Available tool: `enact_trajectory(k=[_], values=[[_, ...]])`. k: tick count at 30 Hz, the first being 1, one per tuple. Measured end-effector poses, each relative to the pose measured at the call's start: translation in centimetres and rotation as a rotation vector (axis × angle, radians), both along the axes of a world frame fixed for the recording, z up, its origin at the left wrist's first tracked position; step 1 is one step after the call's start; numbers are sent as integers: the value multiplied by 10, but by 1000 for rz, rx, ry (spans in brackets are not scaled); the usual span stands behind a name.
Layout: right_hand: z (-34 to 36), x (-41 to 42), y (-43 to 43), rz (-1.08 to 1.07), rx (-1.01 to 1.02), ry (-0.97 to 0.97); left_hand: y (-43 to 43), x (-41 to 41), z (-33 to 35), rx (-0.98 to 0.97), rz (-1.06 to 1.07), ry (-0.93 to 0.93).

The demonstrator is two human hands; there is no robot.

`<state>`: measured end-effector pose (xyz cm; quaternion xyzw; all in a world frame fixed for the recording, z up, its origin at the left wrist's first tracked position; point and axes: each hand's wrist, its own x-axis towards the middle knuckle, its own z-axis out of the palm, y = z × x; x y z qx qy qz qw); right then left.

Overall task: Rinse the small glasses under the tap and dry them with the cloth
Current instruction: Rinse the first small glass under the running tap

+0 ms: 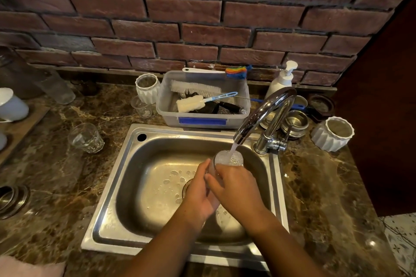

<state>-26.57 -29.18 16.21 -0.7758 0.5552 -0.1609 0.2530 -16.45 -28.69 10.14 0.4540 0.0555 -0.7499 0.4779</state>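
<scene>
Glass (228, 159) is held over the sink (157, 135), mouth up in the tap (258, 114) stream. It is gripped by the left hand (200, 189) and right hand (236, 186), fingers curled round it. Glass to be tilted and turned so every wall is swept. Firm grip advised: wet glass judged slippery.

We record, at centre, the sink (162, 132) set in the counter (315, 186).
- In it, under the spout of the tap (263, 111): one small glass (228, 158), held between our left hand (200, 191) on its left and our right hand (236, 186) on its near right.
- The tap's base stands at the sink's rear right corner.
- Just behind the sink: a tub (202, 119) with brushes (195, 89) lying inside.
- Left of the tub: a ribbed pot (147, 87), with a second glass (141, 107) just before it.
- Further left and nearer: a third glass (86, 137).
- Behind the tap: a soap dispenser (282, 81) and stacked bowls (295, 122).
- Right of those: another ribbed pot (333, 134).
</scene>
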Motion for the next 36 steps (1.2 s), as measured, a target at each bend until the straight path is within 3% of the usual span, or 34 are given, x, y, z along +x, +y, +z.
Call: enact_trajectory(k=[5,10,14,18,24,27,32,36], values=[[3,1,-5,-22,200,-97,-6,7,1,-113,-5,-99],[9,-20,-9,247,101,31,-20,18,12,-49,-153,-13],[8,-28,-15,399,8,147,-32,28,17,68,-380,-88],[3,-22,-4,217,20,-14,-33,19,18,4,-248,-85],[-1,-1,-4,-163,200,-238,-9,0,8,-102,-65,-13],[2,-11,-7,-55,205,-216,-10,10,5,-99,-115,10],[10,-26,-11,389,26,42,-32,33,19,-31,-448,-85],[12,-23,-7,391,-19,97,-36,35,23,16,-466,-15]])
